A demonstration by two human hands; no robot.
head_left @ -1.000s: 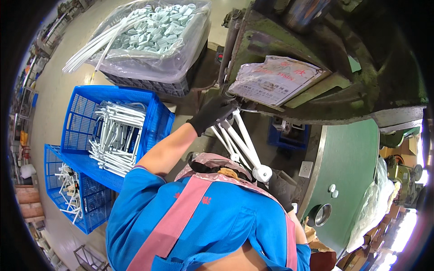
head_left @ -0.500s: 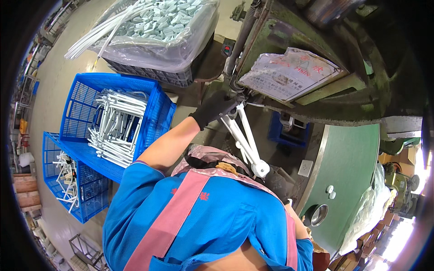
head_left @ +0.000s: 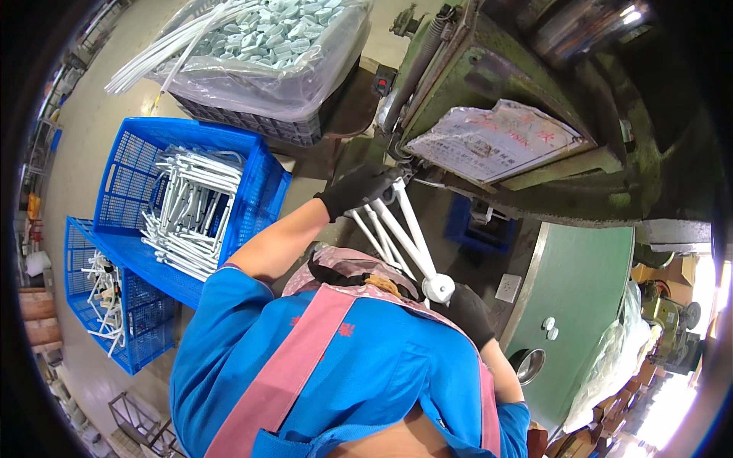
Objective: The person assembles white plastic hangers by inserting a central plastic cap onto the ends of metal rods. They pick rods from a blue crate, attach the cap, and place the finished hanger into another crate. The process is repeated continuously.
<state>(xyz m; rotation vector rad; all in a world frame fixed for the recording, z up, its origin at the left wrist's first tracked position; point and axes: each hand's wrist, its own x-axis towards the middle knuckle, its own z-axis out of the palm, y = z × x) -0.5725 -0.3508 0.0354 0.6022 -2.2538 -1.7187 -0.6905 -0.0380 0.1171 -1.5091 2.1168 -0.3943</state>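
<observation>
Over the last second the clearest change is at the lower end of the white frame (head_left: pixel 415 229). Half a second ago its bars looked bunched together; now they fan apart, so it seems to have been turned. The right hand (head_left: pixel 469 313), half lost in shadow then, now shows plainly in its dark glove against the round hub (head_left: pixel 438 288). Its fingertips are hidden, so how far it is closed cannot be told.

The left hand (head_left: pixel 363 191), also gloved, has stayed at the upper end of the bars, its fingers curled closely round them, just under the lower edge of the machine (head_left: pixel 489 91). The frame slopes from there down to the hub, in front of the person's chest. With a hand at either end, it appears to be steadied against the machine while its angle is adjusted.

Nothing else looks altered: white rods (head_left: pixel 191 206) lie heaped inside the walls of the blue crate (head_left: pixel 263 191), and two discs (head_left: pixel 549 328) rest on the green table (head_left: pixel 584 267), above the bowl near its lower left edge (head_left: pixel 529 366).
</observation>
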